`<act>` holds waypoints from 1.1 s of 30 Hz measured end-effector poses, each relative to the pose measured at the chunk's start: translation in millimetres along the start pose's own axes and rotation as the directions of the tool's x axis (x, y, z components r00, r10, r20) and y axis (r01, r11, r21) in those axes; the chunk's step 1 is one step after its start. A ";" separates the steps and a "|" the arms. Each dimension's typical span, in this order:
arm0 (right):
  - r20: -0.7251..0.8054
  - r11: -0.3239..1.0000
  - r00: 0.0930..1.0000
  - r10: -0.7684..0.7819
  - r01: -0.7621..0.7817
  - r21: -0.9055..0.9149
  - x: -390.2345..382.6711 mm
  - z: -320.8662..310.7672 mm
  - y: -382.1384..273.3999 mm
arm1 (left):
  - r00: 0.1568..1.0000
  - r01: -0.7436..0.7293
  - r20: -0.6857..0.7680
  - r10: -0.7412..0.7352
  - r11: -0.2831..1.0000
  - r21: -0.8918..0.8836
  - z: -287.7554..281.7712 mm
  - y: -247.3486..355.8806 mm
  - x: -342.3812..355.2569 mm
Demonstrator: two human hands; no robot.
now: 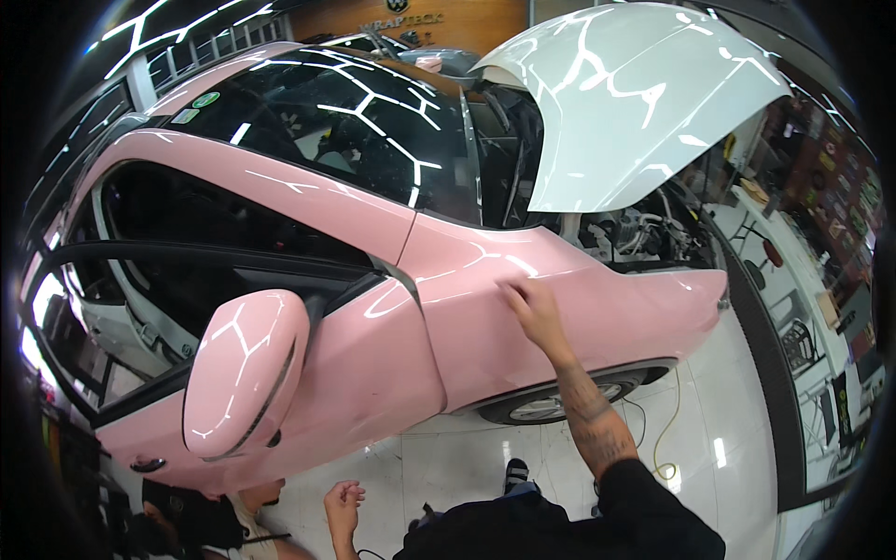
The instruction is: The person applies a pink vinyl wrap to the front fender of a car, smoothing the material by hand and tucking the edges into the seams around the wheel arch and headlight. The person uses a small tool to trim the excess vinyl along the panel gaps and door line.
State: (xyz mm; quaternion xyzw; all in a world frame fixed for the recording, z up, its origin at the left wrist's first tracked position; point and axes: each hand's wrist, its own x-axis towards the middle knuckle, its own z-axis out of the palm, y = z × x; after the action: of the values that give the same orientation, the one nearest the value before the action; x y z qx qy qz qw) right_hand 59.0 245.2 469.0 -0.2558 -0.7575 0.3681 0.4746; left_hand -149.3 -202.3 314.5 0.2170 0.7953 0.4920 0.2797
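Note:
My right hand [530, 313] is raised over the pink front fender [597, 303] of a car, its arm reaching across above the front wheel. Its fingers are bent and their tips smeared by motion, so I cannot tell whether it holds anything or touches the panel. Low and to the left, my left hand [344, 502] hangs in the air away from the car, fingers loosely bent and apart, with nothing visible in it. Nearest to it is the lower side of the pink door [369, 373]. A pink side mirror [245, 369] juts out from that door.
A white hood [653, 112] stands raised over the exposed engine bay [653, 229]. Under the fender is the front wheel [551, 403]. Another person [210, 518] is low beside the door at lower left. A yellow cord [667, 439] lies on the tiled floor [719, 411].

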 end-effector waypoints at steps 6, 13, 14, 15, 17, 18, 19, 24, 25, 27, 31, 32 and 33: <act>0.136 0.930 0.928 -0.348 0.360 -0.078 161.7 43.6 20.5 | 0.995 -0.070 0.078 0.064 0.995 0.073 70.4 78.4 -16.7; 0.336 0.947 0.889 -0.311 0.322 0.026 186.4 62.1 14.6 | 0.994 -0.088 0.080 0.079 0.990 0.110 101.2 118.1 -11.1; 0.352 0.951 0.888 -0.297 0.309 0.022 190.1 62.0 15.5 | 0.992 -0.092 0.100 0.083 0.992 0.089 106.2 127.0 -1.1; 0.368 0.956 0.887 -0.278 0.294 0.015 193.1 61.2 16.4 | 0.989 -0.096 0.123 0.087 0.993 0.068 110.8 135.3 9.2; 0.459 0.942 0.834 -0.305 0.335 0.018 203.5 61.1 14.9 | 0.969 -0.154 0.207 0.132 0.984 0.091 118.0 144.3 35.1; 0.505 0.934 0.804 -0.315 0.356 0.016 210.5 60.6 12.4 | 0.955 -0.185 0.252 0.156 0.978 0.094 122.0 148.4 48.9; 0.565 0.922 0.761 -0.317 0.386 -0.003 217.3 58.0 5.9 | 0.942 -0.202 0.296 0.159 0.972 0.122 126.3 154.2 62.2; 0.776 0.854 0.585 -0.236 0.506 -0.121 242.3 59.6 -13.1 | 0.850 -0.296 0.483 0.209 0.949 0.111 133.9 171.3 115.2; 0.796 0.833 0.558 -0.235 0.537 -0.131 244.3 60.4 -15.5 | 0.835 -0.300 0.511 0.205 0.947 0.111 131.2 170.0 123.5; 0.841 0.764 0.484 -0.243 0.629 -0.142 246.7 62.4 -22.6 | 0.801 -0.308 0.566 0.196 0.945 0.109 125.4 166.8 139.1; 0.885 0.711 0.421 -0.197 0.683 -0.167 248.9 63.7 -35.9 | 0.764 -0.345 0.605 0.223 0.934 0.092 109.7 160.9 156.9; 0.888 0.721 0.419 -0.190 0.674 -0.163 250.3 63.3 -37.3 | 0.753 -0.349 0.619 0.222 0.933 0.089 106.4 161.2 160.3; 0.891 0.731 0.412 -0.190 0.666 -0.152 251.1 63.6 -38.0 | 0.747 -0.350 0.628 0.220 0.932 0.090 104.2 160.4 162.3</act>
State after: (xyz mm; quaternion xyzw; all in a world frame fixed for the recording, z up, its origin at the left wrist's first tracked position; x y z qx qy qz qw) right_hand -105.3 387.5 615.0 0.0514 -0.9922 0.0983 0.0569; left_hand -191.1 34.9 384.5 0.5099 0.6658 0.3497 0.4177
